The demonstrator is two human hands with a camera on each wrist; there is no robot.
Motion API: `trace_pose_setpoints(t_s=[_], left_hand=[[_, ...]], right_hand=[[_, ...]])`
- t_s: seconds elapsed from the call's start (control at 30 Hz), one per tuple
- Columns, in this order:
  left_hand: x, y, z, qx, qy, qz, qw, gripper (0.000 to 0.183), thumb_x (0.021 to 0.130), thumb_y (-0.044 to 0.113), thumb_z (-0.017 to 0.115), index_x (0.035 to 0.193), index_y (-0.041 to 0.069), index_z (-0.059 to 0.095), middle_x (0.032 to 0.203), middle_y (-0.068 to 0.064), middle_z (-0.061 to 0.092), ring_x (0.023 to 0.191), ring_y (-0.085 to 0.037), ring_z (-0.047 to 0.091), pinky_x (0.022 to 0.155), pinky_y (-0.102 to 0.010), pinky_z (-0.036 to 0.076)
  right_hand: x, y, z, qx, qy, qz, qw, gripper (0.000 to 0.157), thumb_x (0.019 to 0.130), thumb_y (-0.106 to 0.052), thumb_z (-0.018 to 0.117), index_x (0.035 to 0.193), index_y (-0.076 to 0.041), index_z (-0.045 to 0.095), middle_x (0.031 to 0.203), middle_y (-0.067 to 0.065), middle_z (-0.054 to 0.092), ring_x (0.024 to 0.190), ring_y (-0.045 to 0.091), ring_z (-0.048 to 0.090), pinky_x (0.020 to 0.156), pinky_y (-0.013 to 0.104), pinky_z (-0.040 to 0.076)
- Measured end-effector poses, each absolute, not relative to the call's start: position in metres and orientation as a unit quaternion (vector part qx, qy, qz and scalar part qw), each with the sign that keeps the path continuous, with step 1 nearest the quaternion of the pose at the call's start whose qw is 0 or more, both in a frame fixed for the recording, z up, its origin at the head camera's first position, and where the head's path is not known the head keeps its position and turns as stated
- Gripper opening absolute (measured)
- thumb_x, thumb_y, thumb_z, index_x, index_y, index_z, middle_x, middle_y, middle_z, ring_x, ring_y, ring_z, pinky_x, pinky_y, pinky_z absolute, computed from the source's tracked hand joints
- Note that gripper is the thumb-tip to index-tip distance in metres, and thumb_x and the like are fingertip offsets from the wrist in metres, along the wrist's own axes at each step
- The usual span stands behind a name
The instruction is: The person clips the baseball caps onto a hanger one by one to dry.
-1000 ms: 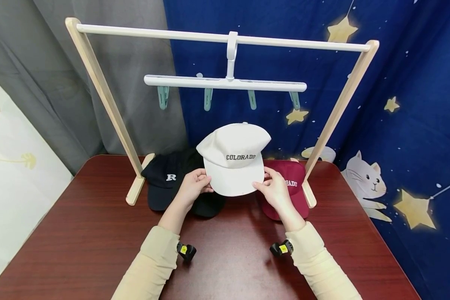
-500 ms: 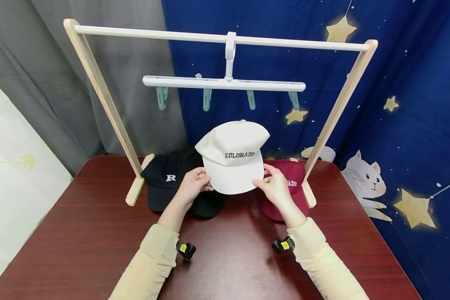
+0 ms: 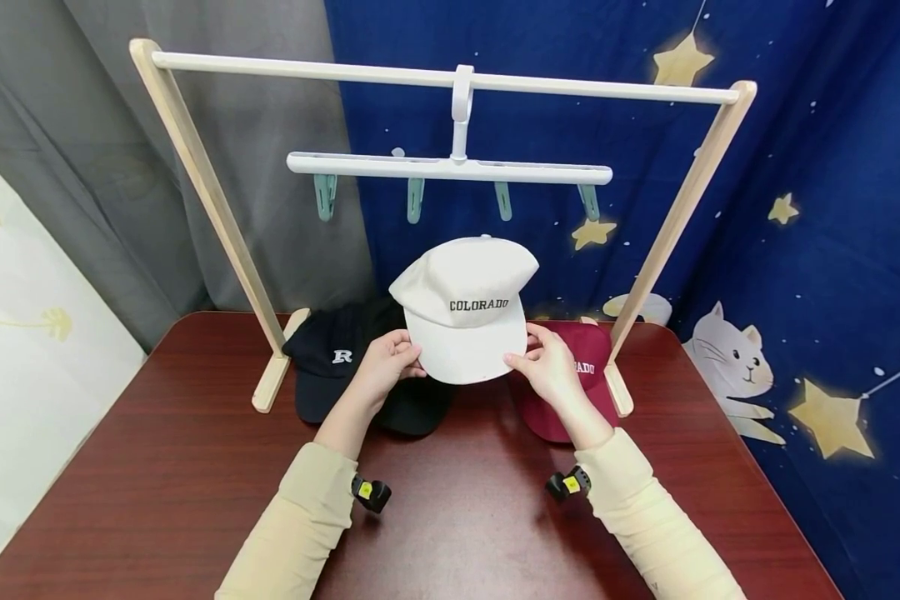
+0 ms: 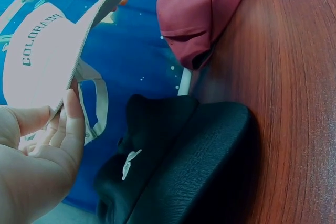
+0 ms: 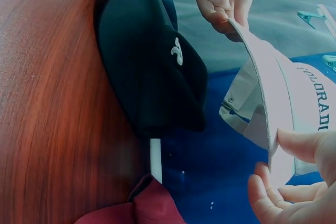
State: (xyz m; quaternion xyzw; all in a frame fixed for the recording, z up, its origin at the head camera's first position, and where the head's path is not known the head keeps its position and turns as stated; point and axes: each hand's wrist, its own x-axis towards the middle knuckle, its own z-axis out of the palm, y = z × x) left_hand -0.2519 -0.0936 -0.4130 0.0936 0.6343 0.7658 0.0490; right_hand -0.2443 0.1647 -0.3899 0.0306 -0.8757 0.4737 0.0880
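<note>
A white baseball cap point(image 3: 468, 287) with COLORADO across its front is held in the air between both hands, brim toward me. My left hand point(image 3: 384, 365) pinches the left edge of the brim, thumb on top and fingers beneath. On the opposite edge, my right hand point(image 3: 549, 367) pinches the brim the same way; its thumb point(image 5: 299, 144) shows on the brim's upper face in the right wrist view. Above the cap hangs a white hanger point(image 3: 450, 167) with several teal clips point(image 3: 415, 200) holding nothing.
Black caps point(image 3: 337, 367), one bearing a white R, lie on the brown table point(image 3: 450, 517) at the left. A maroon cap point(image 3: 581, 350) rests at the right. The wooden rack point(image 3: 217, 200) carries the hanger on its white top bar point(image 3: 307, 69). Curtains stand behind.
Both hands have raised the white cap slightly toward the hanger, keeping their grip on the brim. The rack, the hanger and the other caps stay in place.
</note>
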Motion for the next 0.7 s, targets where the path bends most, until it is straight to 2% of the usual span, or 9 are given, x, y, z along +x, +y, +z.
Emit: trace_pose_setpoints(t_s=[0.27,0.7], left_hand=[[-0.255,-0.092,-0.41,0.066,0.64,0.763,0.065,0.011,0.096,-0.007,0.048,0.106,-0.012,0.048,0.075,-0.005,0.064,0.063,-0.012,0.061,0.061,-0.023,0.052],[-0.256,-0.093,-0.406,0.068,0.639,0.763,0.062,0.008,0.096,-0.007,0.048,0.104,-0.009,0.05,0.074,-0.003,0.064,0.063,-0.012,0.061,0.061,-0.023,0.052]], right_hand=[[-0.248,0.167,-0.389,0.035,-0.88,0.467,0.073,0.057,0.081,-0.012,0.077,0.13,0.003,0.053,0.117,0.02,0.062,0.078,0.025,0.064,0.063,0.024,0.047],[-0.25,0.167,-0.379,0.04,-0.879,0.473,0.051,0.063,0.08,-0.011,0.077,0.134,0.003,0.048,0.109,0.021,0.062,0.083,0.028,0.062,0.07,0.029,0.049]])
